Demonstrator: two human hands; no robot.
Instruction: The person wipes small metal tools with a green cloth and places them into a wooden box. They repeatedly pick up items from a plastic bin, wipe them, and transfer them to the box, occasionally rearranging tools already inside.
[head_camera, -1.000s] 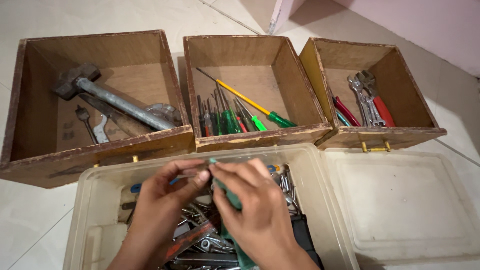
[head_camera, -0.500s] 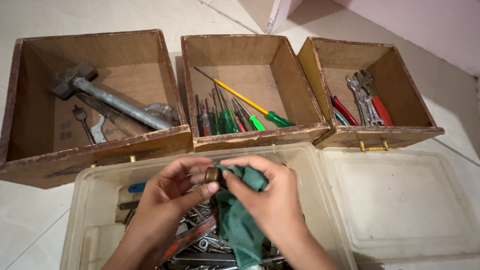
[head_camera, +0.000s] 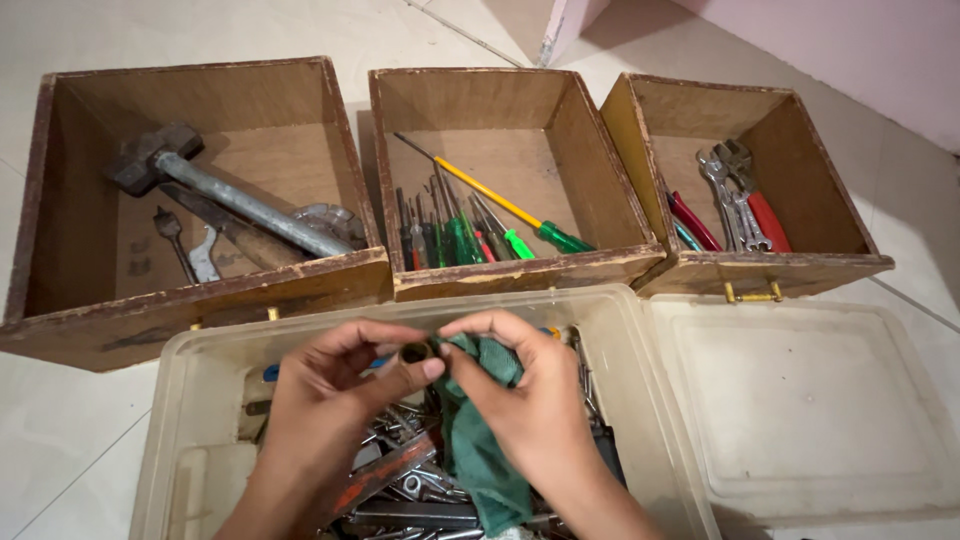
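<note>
On the tiled floor (head_camera: 60, 440), three open wooden boxes stand in a row, touching side to side. Left wooden box (head_camera: 190, 300): a heavy hammer (head_camera: 225, 195) with a grey metal handle lies aslant across the bottom; a small open-ended spanner (head_camera: 203, 260) and a flat drill bit (head_camera: 172, 235) lie under and beside it. Middle wooden box (head_camera: 520, 272): a cluster of screwdrivers (head_camera: 455, 235), mostly green-handled, packed against the near wall; one long yellow-shafted screwdriver (head_camera: 500, 207) rests diagonally on top. Right wooden box (head_camera: 770, 265): red-handled pliers (head_camera: 765, 220) and several metal spanners (head_camera: 728, 190) heaped at the near wall.

Just in front of the boxes sits a clear plastic bin (head_camera: 175, 400), filled with loose metal tools (head_camera: 400, 490); its lid (head_camera: 810, 400) lies flat on the floor to the right, touching the bin.

Above the bin, both hands meet near its far edge. Left hand (head_camera: 320, 400): fingers curled narrowly, thumb and forefinger pinching a small brownish metal socket (head_camera: 416, 351), open end facing up toward the camera. Right hand (head_camera: 530, 400): fingers closed around a green cloth (head_camera: 478, 440), fingertips pressing the cloth against the right side of the socket. The cloth hangs down from the right hand into the bin, its lower end lying on the loose tools. The socket is held clear of the bin contents, between the two thumbs.
</note>
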